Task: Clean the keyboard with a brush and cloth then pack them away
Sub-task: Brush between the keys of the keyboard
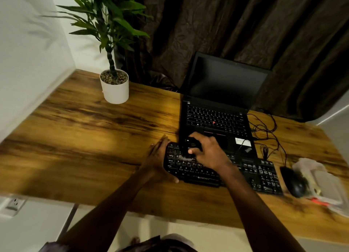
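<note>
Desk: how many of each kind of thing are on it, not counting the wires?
Keyboard: 1
Laptop: 1
Mouse: 1
Brush: 1
Potted plant: 1
Plastic pouch: 1
Total: 6

keyboard (pixel 260 174) – black | brush (pixel 192 144) – black, white bristles | desk (pixel 85 138): streaked brown woodgrain

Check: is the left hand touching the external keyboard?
Touching. The head view shows the left hand pressed flat against the left end of the keyboard, with its thumb on the front edge.
</note>
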`<action>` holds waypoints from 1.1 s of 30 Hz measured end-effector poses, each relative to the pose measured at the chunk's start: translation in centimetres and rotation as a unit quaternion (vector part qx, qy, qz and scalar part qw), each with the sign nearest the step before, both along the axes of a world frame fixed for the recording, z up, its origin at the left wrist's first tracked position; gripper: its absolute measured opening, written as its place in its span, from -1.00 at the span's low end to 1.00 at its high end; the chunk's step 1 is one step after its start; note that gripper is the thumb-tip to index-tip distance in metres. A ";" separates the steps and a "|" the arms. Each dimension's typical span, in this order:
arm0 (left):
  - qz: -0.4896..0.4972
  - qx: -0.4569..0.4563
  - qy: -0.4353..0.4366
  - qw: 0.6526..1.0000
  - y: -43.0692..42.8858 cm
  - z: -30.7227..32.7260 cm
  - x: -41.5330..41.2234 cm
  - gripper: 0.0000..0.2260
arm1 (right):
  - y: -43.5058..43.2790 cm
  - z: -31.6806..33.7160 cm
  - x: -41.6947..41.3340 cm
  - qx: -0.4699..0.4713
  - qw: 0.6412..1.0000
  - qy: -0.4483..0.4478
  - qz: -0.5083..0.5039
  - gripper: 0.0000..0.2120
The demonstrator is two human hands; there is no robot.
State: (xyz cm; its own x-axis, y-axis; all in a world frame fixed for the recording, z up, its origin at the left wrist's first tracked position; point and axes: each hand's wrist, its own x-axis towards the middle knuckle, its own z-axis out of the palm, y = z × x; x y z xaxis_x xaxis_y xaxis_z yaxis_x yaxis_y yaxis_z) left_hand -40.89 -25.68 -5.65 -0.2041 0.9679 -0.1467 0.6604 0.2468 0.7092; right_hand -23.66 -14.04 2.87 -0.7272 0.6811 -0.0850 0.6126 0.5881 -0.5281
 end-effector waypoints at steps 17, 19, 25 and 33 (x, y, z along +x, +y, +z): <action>0.002 0.013 0.004 1.000 -0.4 0.0 0.0 0.57 | 0.4 1.1 2.4 -0.050 0.997 0.060 -0.013 -0.64; 0.004 0.015 0.000 1.000 -0.3 -0.1 -0.2 0.57 | -0.2 0.8 1.3 -0.045 0.996 0.073 -0.009 -0.66; -0.001 0.032 -0.007 0.999 -0.5 0.0 -0.1 0.54 | -0.6 -0.2 0.7 -0.064 0.991 0.119 -0.009 -0.67; 0.002 0.035 -0.006 0.999 -0.7 0.1 0.1 0.48 | 0.6 0.3 2.7 0.012 0.999 0.030 0.000 -0.59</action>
State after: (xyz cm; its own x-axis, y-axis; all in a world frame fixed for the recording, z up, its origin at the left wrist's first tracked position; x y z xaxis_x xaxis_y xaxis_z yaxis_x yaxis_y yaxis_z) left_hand -40.82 -26.37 -5.57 -0.2065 0.9751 -0.0803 0.6504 0.1981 0.7333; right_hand -20.98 -13.44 3.13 -0.7306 0.6824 -0.0247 0.5798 0.6008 -0.5504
